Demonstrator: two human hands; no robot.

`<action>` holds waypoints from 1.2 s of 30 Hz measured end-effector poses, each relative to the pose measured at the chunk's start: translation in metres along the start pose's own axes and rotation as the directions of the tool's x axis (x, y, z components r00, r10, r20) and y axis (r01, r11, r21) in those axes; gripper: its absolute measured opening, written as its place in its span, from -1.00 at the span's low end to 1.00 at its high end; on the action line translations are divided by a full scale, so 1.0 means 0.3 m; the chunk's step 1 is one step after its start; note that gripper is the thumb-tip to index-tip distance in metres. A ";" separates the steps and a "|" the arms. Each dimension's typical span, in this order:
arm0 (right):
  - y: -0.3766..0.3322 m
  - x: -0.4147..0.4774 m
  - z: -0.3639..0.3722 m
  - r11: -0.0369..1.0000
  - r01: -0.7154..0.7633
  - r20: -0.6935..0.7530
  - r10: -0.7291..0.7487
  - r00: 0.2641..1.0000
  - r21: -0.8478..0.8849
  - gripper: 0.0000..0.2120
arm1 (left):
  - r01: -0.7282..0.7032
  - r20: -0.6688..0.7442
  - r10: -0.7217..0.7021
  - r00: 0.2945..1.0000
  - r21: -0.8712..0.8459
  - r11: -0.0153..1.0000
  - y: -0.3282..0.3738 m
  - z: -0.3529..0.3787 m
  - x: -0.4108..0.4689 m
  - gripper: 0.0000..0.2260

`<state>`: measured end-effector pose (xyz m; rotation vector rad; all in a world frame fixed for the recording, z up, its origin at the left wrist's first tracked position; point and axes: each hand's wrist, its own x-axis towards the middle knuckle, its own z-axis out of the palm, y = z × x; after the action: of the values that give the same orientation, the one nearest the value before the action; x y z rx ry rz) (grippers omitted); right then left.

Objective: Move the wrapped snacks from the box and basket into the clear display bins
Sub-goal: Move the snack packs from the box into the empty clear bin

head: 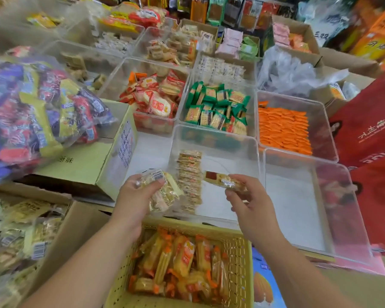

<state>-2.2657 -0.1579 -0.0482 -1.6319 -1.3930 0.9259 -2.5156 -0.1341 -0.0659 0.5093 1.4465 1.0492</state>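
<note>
Head view —
op1: where do we have the hands?
op2: both up at the near wall of the central clear bin (pixel 216 138), mid-frame. left hand (pixel 138 196) is curled round a bunch of wrapped snacks (pixel 165 194), barcode facing up, just left of the bin wall. right hand (pixel 251 203) pinches a single wrapped snack (pixel 222 182) between thumb and fingertips, over the bin's near half.
op1: anything in that bin?
op2: we see one row of pale packets (pixel 189 174) stacked on edge along its left side.
op1: sources?
op2: yellow basket (pixel 240 258) bottom centre, between our forearms, holds orange-and-yellow packets (pixel 182 258). cardboard box (pixel 80 218) lower left holds pale barcoded packets (pixel 18 232).
op1: neighbours?
op2: second clear bin (pixel 298 207) just right of the central one. above them in frame we get bins of red-wrapped crackers (pixel 153 101), green packets (pixel 218 105) and orange packets (pixel 282 127). big bag of mixed sweets (pixel 31 112) at left rests on a pale carton (pixel 82 165).
</note>
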 end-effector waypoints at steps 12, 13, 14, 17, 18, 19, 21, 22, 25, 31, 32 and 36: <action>0.103 0.649 0.266 0.929 0.069 0.223 0.014 0.975 -0.363 -0.68 | -0.058 -0.075 0.068 0.995 0.128 0.990 -0.101 0.009 0.167 -0.71; 0.118 0.680 0.289 0.914 0.072 0.239 0.028 0.971 -0.399 -0.66 | -0.077 -0.066 0.088 0.994 0.152 0.985 -0.103 0.013 0.163 -0.73; 0.134 0.706 0.311 0.896 0.071 0.252 0.046 0.967 -0.438 -0.65 | -0.087 -0.056 0.098 0.994 0.175 0.981 -0.103 0.015 0.160 -0.73; 0.179 0.758 0.368 0.809 0.082 0.319 0.135 0.938 -0.583 -0.63 | -0.073 -0.042 0.084 0.996 0.205 0.976 -0.096 0.020 0.161 -0.67; 0.192 0.767 0.385 0.777 0.104 0.366 0.170 0.915 -0.620 -0.62 | -0.065 -0.045 0.076 0.996 0.211 0.975 -0.096 0.018 0.166 -0.65; 0.204 0.776 0.400 0.761 0.120 0.409 0.203 0.890 -0.638 -0.61 | -0.062 -0.046 0.074 0.996 0.218 0.974 -0.099 0.016 0.173 -0.65; 0.220 0.788 0.419 0.769 0.110 0.451 0.246 0.858 -0.630 -0.57 | -0.061 -0.049 0.074 0.996 0.221 0.973 -0.109 0.012 0.184 -0.67; 0.225 0.796 0.424 0.779 0.096 0.449 0.252 0.857 -0.619 -0.56 | -0.062 -0.048 0.074 0.996 0.221 0.973 -0.114 0.010 0.189 -0.68; 0.245 0.827 0.430 0.785 0.078 0.439 0.258 0.861 -0.615 -0.58 | -0.060 -0.043 0.072 0.997 0.222 0.973 -0.118 0.010 0.191 -0.67; 0.272 0.859 0.424 0.769 0.089 0.516 0.333 0.789 -0.632 -0.61 | -0.036 -0.051 0.045 0.998 0.166 0.985 -0.107 0.020 0.181 -0.71; 0.267 0.863 0.419 0.749 0.119 0.533 0.340 0.775 -0.651 -0.60 | -0.037 -0.052 0.045 0.998 0.145 0.989 -0.104 0.024 0.178 -0.71; 0.226 0.845 0.399 0.665 0.211 0.560 0.368 0.742 -0.717 -0.50 | 0.005 -0.083 -0.004 0.997 0.014 1.000 -0.072 0.033 0.167 -0.71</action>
<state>-2.3111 0.0993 -0.1704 -2.0638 -2.4913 1.1458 -2.5097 -0.1010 -0.1098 0.4774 1.5286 1.0681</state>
